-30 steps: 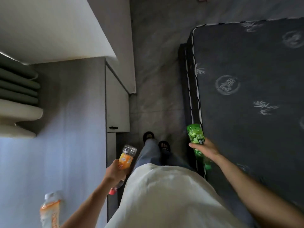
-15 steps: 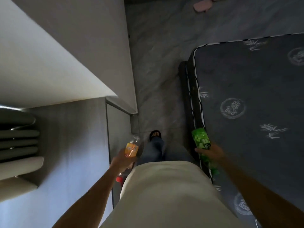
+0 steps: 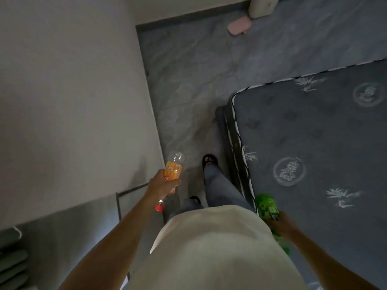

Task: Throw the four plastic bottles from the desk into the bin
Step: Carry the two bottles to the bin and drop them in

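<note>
My left hand (image 3: 162,183) grips a clear plastic bottle with an orange label (image 3: 173,169), held upside down with its red cap pointing back toward me. My right hand (image 3: 281,223) is closed around a green plastic bottle (image 3: 268,206), also held base forward, beside the bed edge. Both bottles are carried at waist height over the floor. No bin is in view. The desk (image 3: 62,227) shows only as a grey surface at lower left.
I stand in a narrow passage of grey marbled floor (image 3: 188,91) between a pale wall or cabinet (image 3: 73,101) on the left and a dark patterned mattress (image 3: 314,153) on the right. A pink slipper (image 3: 238,27) lies far ahead. My sandalled feet are below.
I have walked forward along the passage, leaving the desk and the bottle on it behind. More floor and the bed's far corner came into view. Both hands still hold their bottles.
</note>
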The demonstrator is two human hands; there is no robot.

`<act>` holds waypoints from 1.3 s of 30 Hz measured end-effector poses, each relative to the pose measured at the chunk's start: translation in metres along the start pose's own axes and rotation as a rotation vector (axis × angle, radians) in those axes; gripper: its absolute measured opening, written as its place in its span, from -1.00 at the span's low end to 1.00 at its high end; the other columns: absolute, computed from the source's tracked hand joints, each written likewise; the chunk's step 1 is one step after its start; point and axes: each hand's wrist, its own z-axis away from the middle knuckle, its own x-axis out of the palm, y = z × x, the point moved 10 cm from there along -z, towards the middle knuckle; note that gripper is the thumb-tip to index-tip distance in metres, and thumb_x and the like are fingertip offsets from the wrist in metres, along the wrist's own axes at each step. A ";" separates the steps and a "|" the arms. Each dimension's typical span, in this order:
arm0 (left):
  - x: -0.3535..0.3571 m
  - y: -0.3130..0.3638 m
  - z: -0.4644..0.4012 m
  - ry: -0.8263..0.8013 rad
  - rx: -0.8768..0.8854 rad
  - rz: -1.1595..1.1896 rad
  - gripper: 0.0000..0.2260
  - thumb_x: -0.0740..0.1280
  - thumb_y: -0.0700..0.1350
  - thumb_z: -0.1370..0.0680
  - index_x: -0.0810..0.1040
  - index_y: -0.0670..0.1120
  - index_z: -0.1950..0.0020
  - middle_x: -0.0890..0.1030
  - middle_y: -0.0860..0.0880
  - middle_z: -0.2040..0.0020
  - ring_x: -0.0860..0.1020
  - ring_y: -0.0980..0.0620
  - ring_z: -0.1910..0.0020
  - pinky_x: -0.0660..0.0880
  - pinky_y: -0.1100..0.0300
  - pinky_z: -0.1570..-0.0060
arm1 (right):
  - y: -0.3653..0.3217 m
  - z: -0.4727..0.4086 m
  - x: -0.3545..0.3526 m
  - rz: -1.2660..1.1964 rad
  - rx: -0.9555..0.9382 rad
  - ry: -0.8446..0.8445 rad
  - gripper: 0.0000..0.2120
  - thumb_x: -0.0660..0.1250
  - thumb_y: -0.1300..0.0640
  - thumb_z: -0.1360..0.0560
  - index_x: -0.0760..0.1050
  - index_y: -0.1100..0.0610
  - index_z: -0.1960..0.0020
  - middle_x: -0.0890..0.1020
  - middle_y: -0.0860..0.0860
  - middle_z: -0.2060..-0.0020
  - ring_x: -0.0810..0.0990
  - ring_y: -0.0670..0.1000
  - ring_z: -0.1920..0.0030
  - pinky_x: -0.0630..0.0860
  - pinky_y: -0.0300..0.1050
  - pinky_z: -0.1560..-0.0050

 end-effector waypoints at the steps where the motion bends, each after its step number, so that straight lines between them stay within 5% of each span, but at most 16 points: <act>1: -0.004 0.005 -0.006 -0.002 -0.022 -0.001 -0.57 0.55 0.08 -0.34 0.51 0.04 -0.12 0.64 -0.01 0.06 0.63 0.06 0.19 0.45 0.23 0.36 | -0.017 -0.010 -0.009 0.013 0.000 -0.008 -0.67 0.57 0.17 -0.39 0.55 0.26 -0.05 0.65 0.22 0.12 0.55 0.08 0.23 0.44 -0.10 0.20; 4: -0.019 0.012 -0.024 0.004 -0.089 -0.046 -0.59 0.55 0.06 -0.33 0.55 0.01 -0.11 0.67 -0.05 0.06 0.68 -0.03 0.15 0.53 0.20 0.30 | -0.088 -0.039 -0.038 -0.015 -0.027 -0.004 -0.63 0.61 0.13 -0.34 0.55 0.21 -0.04 0.60 0.03 0.28 0.53 -0.06 0.32 0.44 -0.13 0.31; 8: -0.037 0.010 -0.044 -0.020 -0.162 -0.088 -0.58 0.55 0.12 -0.38 0.63 -0.10 -0.10 0.71 -0.12 0.06 0.69 -0.12 0.07 0.61 0.05 0.00 | -0.206 -0.073 -0.069 0.101 -0.167 -0.014 -0.58 0.59 -0.06 -0.33 0.51 0.09 -0.05 0.63 0.13 0.09 0.61 0.13 0.11 0.49 -0.06 0.06; 13: -0.062 0.014 -0.057 -0.023 -0.237 -0.161 -0.53 0.49 0.16 -0.44 0.58 -0.11 -0.20 0.68 -0.11 -0.01 0.63 -0.07 0.09 0.45 0.16 0.10 | -0.351 -0.102 -0.095 0.109 -0.319 -0.009 -0.48 0.59 -0.10 -0.32 0.56 0.15 -0.14 0.66 0.15 0.04 0.64 0.18 -0.02 0.55 0.01 -0.02; 19: -0.118 0.073 -0.112 -0.029 -0.255 -0.159 -0.71 0.47 0.12 -0.44 0.62 -0.06 -0.01 0.64 -0.06 0.12 0.64 -0.10 0.13 0.44 0.16 0.17 | -0.468 -0.133 -0.113 0.114 -0.362 0.004 -0.45 0.58 -0.13 -0.32 0.58 0.14 -0.18 0.69 0.16 -0.01 0.65 0.19 -0.07 0.57 0.06 -0.10; 26: -0.190 0.201 -0.205 -0.089 -0.159 -0.222 -0.58 0.49 0.04 -0.36 0.60 -0.19 -0.09 0.72 -0.19 0.06 0.70 -0.15 0.09 0.62 0.02 -0.04 | -0.482 -0.152 -0.132 -0.058 -0.216 -0.011 -0.53 0.60 0.11 -0.36 0.56 0.30 -0.17 0.66 0.30 0.00 0.65 0.29 -0.08 0.59 0.19 -0.13; 31: -0.211 0.335 -0.258 -0.074 -0.031 -0.174 -0.61 0.49 0.08 -0.36 0.56 -0.03 -0.12 0.68 -0.02 0.11 0.67 0.04 0.22 0.51 0.22 0.34 | -0.450 -0.152 -0.143 -0.188 -0.057 0.007 -0.53 0.60 0.20 -0.36 0.54 0.30 -0.19 0.66 0.24 0.05 0.64 0.18 0.06 0.55 0.00 0.06; 35: -0.196 0.442 -0.303 -0.139 0.088 -0.209 -0.62 0.52 0.07 -0.37 0.54 0.03 -0.12 0.65 0.00 0.08 0.65 0.09 0.20 0.48 0.28 0.38 | -0.420 -0.156 -0.151 -0.320 0.072 0.032 -0.55 0.59 0.22 -0.37 0.55 0.33 -0.17 0.65 0.22 0.14 0.59 0.08 0.22 0.46 -0.14 0.31; 39: -0.177 0.539 -0.343 -0.161 0.173 -0.319 -0.57 0.54 0.06 -0.36 0.52 -0.01 -0.15 0.64 -0.03 0.05 0.66 0.00 0.12 0.63 0.11 0.19 | -0.407 -0.175 -0.162 -0.486 0.210 0.043 -0.59 0.57 0.30 -0.37 0.53 0.40 -0.15 0.64 0.22 0.20 0.60 0.11 0.23 0.54 0.00 0.13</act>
